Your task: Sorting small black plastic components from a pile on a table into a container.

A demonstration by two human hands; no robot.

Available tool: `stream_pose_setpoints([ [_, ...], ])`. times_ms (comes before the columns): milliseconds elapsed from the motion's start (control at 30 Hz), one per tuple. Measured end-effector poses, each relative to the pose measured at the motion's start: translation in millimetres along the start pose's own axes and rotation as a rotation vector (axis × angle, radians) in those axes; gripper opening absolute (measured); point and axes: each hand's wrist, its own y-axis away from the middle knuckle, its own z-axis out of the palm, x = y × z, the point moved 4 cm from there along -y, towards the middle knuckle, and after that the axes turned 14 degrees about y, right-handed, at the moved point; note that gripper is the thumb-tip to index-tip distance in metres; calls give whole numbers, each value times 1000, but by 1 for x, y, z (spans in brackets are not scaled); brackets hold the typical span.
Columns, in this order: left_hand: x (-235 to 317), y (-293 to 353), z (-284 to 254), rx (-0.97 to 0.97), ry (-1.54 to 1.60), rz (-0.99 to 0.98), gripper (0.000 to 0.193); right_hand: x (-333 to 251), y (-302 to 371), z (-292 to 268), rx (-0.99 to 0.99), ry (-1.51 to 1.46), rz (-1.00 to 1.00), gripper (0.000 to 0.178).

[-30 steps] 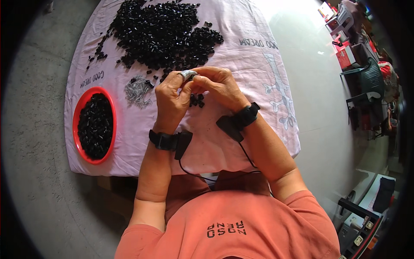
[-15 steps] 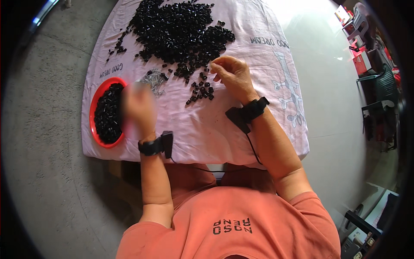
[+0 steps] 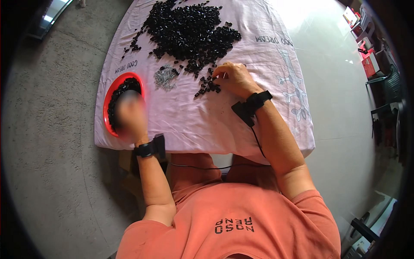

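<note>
My left hand (image 3: 133,115), smeared by motion, is over the red bowl (image 3: 106,113) at the table's left side. Small black plastic pieces (image 3: 126,86) fill that bowl. Whether the hand holds anything is hidden by the blur. My right hand (image 3: 238,80) rests low at the table's middle, thumb and forefinger curled together at a small cluster of black pieces (image 3: 208,85). What is between those fingertips is too small to make out. Between the hands lies a little heap of thin silvery metal pins (image 3: 165,78), with a few black pieces at its edge.
A large heap of the same black pieces (image 3: 185,32) covers the far part of the table, with strays at its left. The table wears a pink printed cloth (image 3: 185,125). Black straps with cabled boxes sit on both wrists. A green chair (image 3: 390,82) stands off to the right.
My left hand has moved from beside the bowl to over it. My right hand has come down to the small cluster of black pieces. The whole view has shifted slightly.
</note>
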Motion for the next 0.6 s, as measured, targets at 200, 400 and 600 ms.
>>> stream_pose_setpoints([
  [200,52,34,66,-640,315,-116,15,1,-1,5,96,55,-86,11],
  [400,80,48,93,-761,213,-64,14,6,-2,4,190,-51,-94,8],
  [600,93,43,119,-782,256,-22,12,12,-4,5,125,-210,46,10],
])
